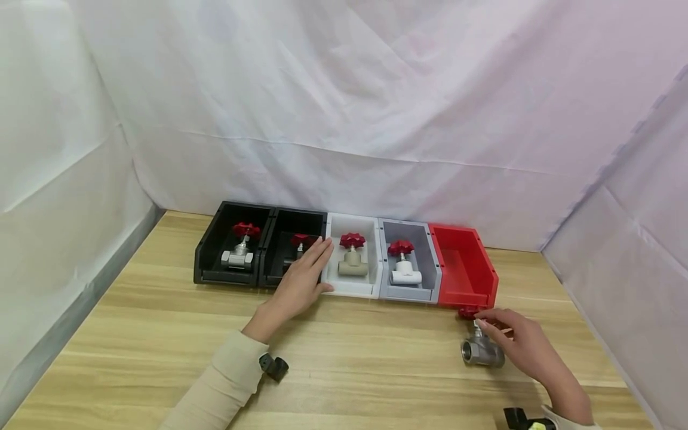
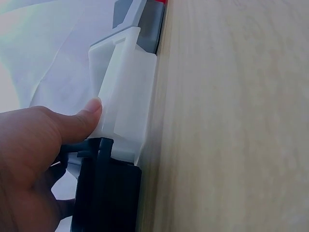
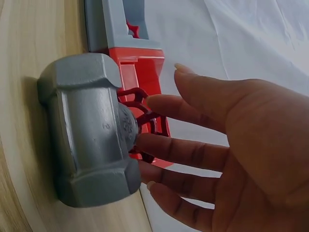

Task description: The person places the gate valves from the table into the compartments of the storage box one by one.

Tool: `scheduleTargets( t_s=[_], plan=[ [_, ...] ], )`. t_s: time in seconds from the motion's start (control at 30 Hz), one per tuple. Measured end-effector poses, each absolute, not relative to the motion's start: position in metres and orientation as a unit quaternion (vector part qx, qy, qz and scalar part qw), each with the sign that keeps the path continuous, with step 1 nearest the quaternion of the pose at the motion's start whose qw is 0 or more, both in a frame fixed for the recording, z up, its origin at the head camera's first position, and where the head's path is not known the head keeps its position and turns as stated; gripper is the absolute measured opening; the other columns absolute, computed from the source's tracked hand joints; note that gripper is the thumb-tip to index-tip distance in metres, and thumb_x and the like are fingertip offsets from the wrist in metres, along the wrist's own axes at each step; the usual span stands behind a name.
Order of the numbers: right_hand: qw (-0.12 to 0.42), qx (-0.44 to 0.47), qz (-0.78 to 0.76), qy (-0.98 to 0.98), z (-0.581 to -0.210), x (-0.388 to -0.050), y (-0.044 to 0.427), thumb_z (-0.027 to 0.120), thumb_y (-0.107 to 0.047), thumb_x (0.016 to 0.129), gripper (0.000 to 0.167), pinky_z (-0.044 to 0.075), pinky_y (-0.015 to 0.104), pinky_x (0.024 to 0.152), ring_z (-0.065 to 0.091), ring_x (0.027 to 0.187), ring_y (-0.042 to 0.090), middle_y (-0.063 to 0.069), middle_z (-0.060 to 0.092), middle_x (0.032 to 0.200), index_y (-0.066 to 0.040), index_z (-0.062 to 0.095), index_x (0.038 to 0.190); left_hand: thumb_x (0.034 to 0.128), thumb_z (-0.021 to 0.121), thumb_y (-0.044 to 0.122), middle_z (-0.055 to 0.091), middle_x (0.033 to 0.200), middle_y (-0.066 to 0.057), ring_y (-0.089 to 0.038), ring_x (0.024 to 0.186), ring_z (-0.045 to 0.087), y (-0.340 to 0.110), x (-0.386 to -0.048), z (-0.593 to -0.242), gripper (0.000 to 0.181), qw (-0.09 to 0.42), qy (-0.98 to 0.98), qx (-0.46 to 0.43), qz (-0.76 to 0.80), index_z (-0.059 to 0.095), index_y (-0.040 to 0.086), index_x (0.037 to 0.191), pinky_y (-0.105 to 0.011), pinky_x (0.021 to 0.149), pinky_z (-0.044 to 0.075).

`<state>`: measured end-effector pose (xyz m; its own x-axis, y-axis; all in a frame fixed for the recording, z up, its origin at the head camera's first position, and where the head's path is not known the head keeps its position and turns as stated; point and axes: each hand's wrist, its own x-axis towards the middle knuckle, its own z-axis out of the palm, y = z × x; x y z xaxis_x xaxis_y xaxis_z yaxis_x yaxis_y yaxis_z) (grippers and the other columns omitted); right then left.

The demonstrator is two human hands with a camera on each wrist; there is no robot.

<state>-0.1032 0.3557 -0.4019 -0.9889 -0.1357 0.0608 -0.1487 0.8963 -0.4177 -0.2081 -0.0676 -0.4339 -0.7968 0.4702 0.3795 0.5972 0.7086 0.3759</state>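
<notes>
My right hand (image 1: 518, 343) is at a metal gate valve (image 1: 482, 351) with a red handwheel (image 1: 469, 312), which lies on the table before the red bin (image 1: 464, 269). In the right wrist view, its fingers (image 3: 186, 151) reach the handwheel, nearly straight, and the thumb stands apart. Contact is hard to make out. My left hand (image 1: 302, 276) rests across the edges between a black bin and the white bin (image 1: 371, 289). Its thumb (image 2: 87, 118) lies against the white bin's side in the left wrist view. Part of a dark valve (image 1: 288, 261) is hidden behind this hand.
The bins stand in a row along a white cloth backdrop (image 1: 344, 107). From the left, they hold a silver valve (image 1: 237, 258), the dark valve, a beige valve (image 1: 353, 264) and a white valve (image 1: 405, 275) in the grey bin (image 1: 411, 292). Wooden tabletop (image 1: 365, 364) extends in front.
</notes>
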Motion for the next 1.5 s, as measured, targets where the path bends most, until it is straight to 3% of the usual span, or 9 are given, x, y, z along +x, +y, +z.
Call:
scheduleTargets(
  t_s=[0.43, 0.63, 0.87, 1.5],
  plan=[
    [-0.09, 0.112, 0.222, -0.964, -0.414, -0.104, 0.357, 0.062, -0.05, 0.088, 0.037, 0.051, 0.029, 0.074, 0.058, 0.091, 0.013, -0.009, 0.062, 0.102, -0.022, 0.069, 0.111, 0.0806, 0.077, 0.026, 0.026, 0.155, -0.01, -0.025, 0.142, 0.019, -0.068, -0.208, -0.434, 0.088, 0.138, -0.915, -0.292, -0.243, 0.027, 0.007, 0.15, -0.052, 0.102, 0.034],
    [-0.093, 0.119, 0.239, -0.959, -0.414, -0.101, 0.36, 0.071, -0.05, 0.08, 0.04, 0.05, 0.032, 0.076, 0.055, 0.095, 0.018, -0.002, 0.058, 0.108, -0.025, 0.067, 0.112, 0.0809, 0.077, 0.026, 0.026, 0.155, -0.009, -0.025, 0.142, 0.019, -0.068, -0.207, -0.434, 0.087, 0.139, -0.914, -0.294, -0.242, 0.028, 0.007, 0.15, -0.052, 0.102, 0.034],
    [-0.146, 0.122, 0.26, -0.947, -0.42, -0.104, 0.363, 0.079, -0.047, 0.073, 0.047, 0.047, 0.032, 0.073, 0.049, 0.098, 0.025, 0.005, 0.05, 0.112, -0.032, 0.065, 0.115, 0.081, 0.076, 0.026, 0.026, 0.155, -0.009, -0.025, 0.142, 0.019, -0.069, -0.207, -0.433, 0.086, 0.138, -0.915, -0.292, -0.241, 0.029, 0.007, 0.15, -0.052, 0.102, 0.034],
    [-0.134, 0.138, 0.277, -0.942, -0.429, -0.107, 0.375, 0.082, -0.047, 0.068, 0.049, 0.048, 0.028, 0.075, 0.05, 0.099, 0.024, 0.0, 0.054, 0.112, -0.035, 0.065, 0.112, 0.0819, 0.075, 0.026, 0.025, 0.155, -0.009, -0.025, 0.143, 0.018, -0.068, -0.206, -0.433, 0.085, 0.13, -0.916, -0.29, -0.244, 0.028, 0.007, 0.15, -0.054, 0.101, 0.035]
  ],
)
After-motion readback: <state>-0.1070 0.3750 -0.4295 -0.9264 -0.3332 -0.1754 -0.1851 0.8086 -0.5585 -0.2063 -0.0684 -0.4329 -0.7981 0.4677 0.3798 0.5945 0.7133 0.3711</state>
